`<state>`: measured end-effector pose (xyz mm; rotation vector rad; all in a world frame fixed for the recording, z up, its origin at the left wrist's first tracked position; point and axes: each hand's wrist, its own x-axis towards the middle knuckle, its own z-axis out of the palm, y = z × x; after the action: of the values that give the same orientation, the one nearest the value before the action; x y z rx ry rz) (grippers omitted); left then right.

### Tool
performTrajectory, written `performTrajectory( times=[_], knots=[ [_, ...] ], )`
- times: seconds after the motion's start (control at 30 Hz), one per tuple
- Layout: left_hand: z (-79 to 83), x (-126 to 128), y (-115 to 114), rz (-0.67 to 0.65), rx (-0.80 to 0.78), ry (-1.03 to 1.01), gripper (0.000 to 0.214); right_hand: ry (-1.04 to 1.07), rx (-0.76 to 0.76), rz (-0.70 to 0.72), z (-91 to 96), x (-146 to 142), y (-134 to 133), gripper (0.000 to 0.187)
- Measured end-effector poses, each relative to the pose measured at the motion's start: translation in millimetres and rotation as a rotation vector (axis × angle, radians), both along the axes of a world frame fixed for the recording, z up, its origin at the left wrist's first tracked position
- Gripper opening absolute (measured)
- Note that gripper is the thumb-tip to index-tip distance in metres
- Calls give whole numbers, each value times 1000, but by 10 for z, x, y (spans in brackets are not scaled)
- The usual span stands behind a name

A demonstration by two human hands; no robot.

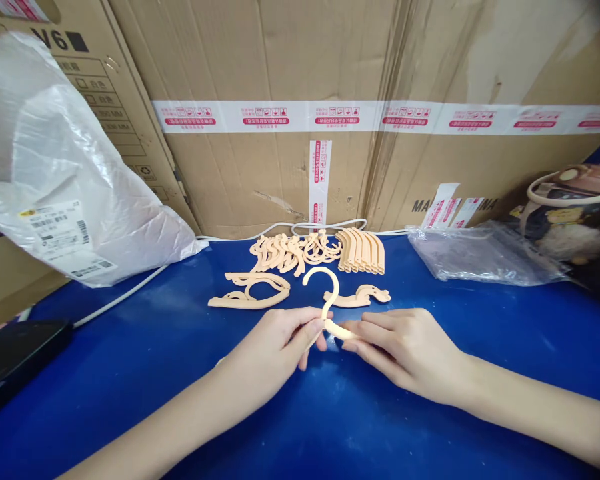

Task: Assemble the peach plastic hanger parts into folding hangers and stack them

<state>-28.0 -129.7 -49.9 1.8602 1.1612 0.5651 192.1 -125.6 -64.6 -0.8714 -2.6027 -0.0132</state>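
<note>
Between my hands is a cream plastic clothes hanger (pixel 333 293), its curved hook standing up and opening to the left. My left hand (pixel 286 341) pinches it at the base of the hook. The fingers of my right hand (pixel 405 343) are closed on the arm that slopes right; much of the hanger is hidden by my fingers. Just beyond, a folded hanger (pixel 253 293) lies on the left and a single curved hanger piece (pixel 357 298) on the right. Behind them are a row of wavy hanger arms (pixel 277 253), a cluster of hooks (pixel 320 248) and a stack of curved tubes (pixel 361 250).
Cardboard boxes (pixel 260 60) wall off the back of the blue table (pixel 330 427). A white plastic mailer bag (pixel 75 173) stands at left, above a black phone-like device (pixel 20 360). A clear plastic bag (pixel 480 253) lies at right. White cable (pixel 125 293) runs along the back.
</note>
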Motion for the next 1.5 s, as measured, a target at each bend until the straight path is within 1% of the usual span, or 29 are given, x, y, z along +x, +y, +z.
performTrajectory(
  times=[0.1,0.2,0.3,0.43,0.53,0.6,0.67,0.77,0.83,0.93,1.0,1.1,1.17,1.23,1.3,1.43,1.5],
  knots=[
    [4,10,-42,-45,240,188,28,20,22,29,-15,15,45,29],
    [4,12,-77,-114,359,340,25,66,102,56,-17,23,88,27],
    [3,9,-92,-139,390,412,27,114,169,40,-9,24,116,24],
    [12,6,-92,-121,406,423,30,163,227,33,9,24,123,19],
    [23,-2,-90,-110,404,426,32,179,296,1,24,31,111,17],
    [31,-10,-87,-100,402,437,33,193,316,-22,33,39,105,15],
    [35,-15,-81,-92,409,445,32,200,290,-30,38,47,104,16],
    [21,-10,-76,-101,446,451,32,176,186,2,37,53,111,24],
    [-7,-3,-82,-124,480,452,32,159,129,35,30,50,115,29],
    [-67,3,-105,-189,584,428,30,171,85,47,21,38,113,26],
    [-99,3,-120,-247,690,427,25,207,44,8,23,30,116,26],
    [-119,1,-129,-334,814,461,18,272,-39,-107,44,34,147,23],
    [-124,-1,-127,-359,846,484,18,310,-97,-182,63,51,183,18],
    [-131,-8,-123,-366,844,496,18,325,-122,-243,79,77,219,11],
    [-140,-16,-118,-367,832,498,20,303,-91,-288,89,107,247,7],
    [-128,-25,-115,-369,827,500,22,184,8,-382,84,159,284,9],
    [-104,-23,-113,-382,811,506,21,131,41,-406,75,170,297,9]
  ],
)
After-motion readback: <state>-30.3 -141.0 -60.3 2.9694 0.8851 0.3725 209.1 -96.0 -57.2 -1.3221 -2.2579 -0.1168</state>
